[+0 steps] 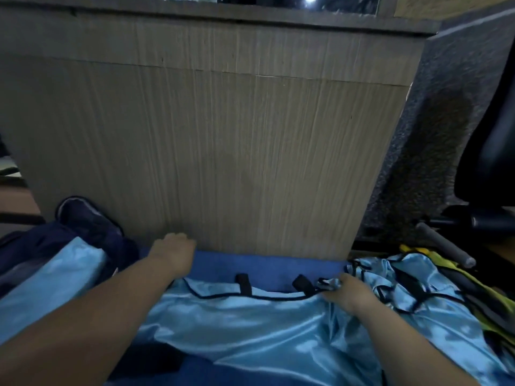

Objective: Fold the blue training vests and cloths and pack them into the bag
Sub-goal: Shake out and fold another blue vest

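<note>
Nearest the person, a light blue vest (250, 324) lies spread flat on a blue mat (264, 267), its long axis running left to right across the view and its black-trimmed top edge facing away. The right hand (349, 298) pinches the vest at the right end of that edge, fingers closed on the trim. The left hand (174, 253) sits just past the left end of the same edge, on the mat; its fingers curl out of sight, so whether it grips anything cannot be determined. Judgement: any fold runs along this left-right axis, and the right hand is the one placed to carry its corner across. To the right, touching the vest, lies a heap of further vests (412, 280). Left and farther out, beside the left forearm, stands the navy bag (89, 227) with a folded blue cloth (55, 277) against it. A wooden panel (223, 135) closes the far side.
</note>
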Motion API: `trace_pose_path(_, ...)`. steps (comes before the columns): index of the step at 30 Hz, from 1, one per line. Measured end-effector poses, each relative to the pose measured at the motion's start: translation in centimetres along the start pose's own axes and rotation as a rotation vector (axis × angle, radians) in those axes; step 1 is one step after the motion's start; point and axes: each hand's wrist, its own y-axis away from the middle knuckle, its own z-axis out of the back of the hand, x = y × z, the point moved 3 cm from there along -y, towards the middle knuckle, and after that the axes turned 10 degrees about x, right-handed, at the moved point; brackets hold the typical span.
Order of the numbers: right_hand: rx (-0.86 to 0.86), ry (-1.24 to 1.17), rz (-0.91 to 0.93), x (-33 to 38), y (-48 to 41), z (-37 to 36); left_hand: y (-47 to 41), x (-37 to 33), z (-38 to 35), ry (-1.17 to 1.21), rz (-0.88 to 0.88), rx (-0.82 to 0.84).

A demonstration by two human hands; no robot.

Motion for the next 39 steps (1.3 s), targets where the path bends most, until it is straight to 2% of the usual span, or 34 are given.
trace_pose_path(2, -0.064, -0.048, -0.032, -1.3, -0.2, 0.3, 0.9, -2.4, 0.0, 0.090, -0.091, -0.236)
trace_pose_path(3, -0.088, -0.070, -0.043, -1.8, -0.3, 0.5, 1.8, -4.0, -0.3, 0.163, -0.159, -0.279)
trace_pose_path(6, -0.141, -0.142, -0.024, -3.2, -0.3, 1.4, 4.9, -8.9, -2.4, 0.302, -0.358, -0.198)
trace_pose_path(8, -0.135, -0.210, 0.003, -4.1, 0.0, 1.8, 5.6, -10.5, -4.5, 0.300, -0.407, -0.119)
trace_pose_path(11, -0.052, -0.344, 0.068, -5.9, 1.0, 2.0, 4.5, -10.3, -7.7, 0.312, -0.375, -0.077)
trace_pose_path(14, 0.030, -0.317, 0.082, -8.1, 1.3, 2.5, 3.4, -8.9, -9.3, 0.356, -0.289, -0.024)
trace_pose_path(16, 0.024, -0.299, 0.079, -9.0, 1.3, 3.0, 2.9, -8.1, -9.5, 0.342, -0.247, -0.007)
trace_pose_path(22, -0.206, -0.309, 0.126, -9.6, 1.5, 5.0, 2.2, -7.3, -9.4, 0.425, -0.176, 0.060)
trace_pose_path(28, -0.464, -0.307, 0.140, -10.2, 2.5, 7.7, 1.4, -7.4, -9.7, 0.359, -0.147, 0.163)
trace_pose_path(30, -0.469, -0.323, 0.129, -10.6, 2.4, 7.9, 0.8, -7.5, -9.9, 0.344, -0.103, 0.074)
trace_pose_path(34, -0.445, -0.329, 0.096, -10.7, 1.9, 7.4, -0.1, -9.4, -9.0, 0.287, -0.063, -0.272)
trace_pose_path(37, -0.468, -0.344, 0.102, -10.6, 1.7, 7.4, 0.1, -13.2, -7.6, 0.325, -0.226, -0.496)
trace_pose_path(39, -0.483, -0.352, 0.102, -10.8, 1.7, 7.6, 0.8, -16.3, -6.5, 0.393, -0.380, -0.422)
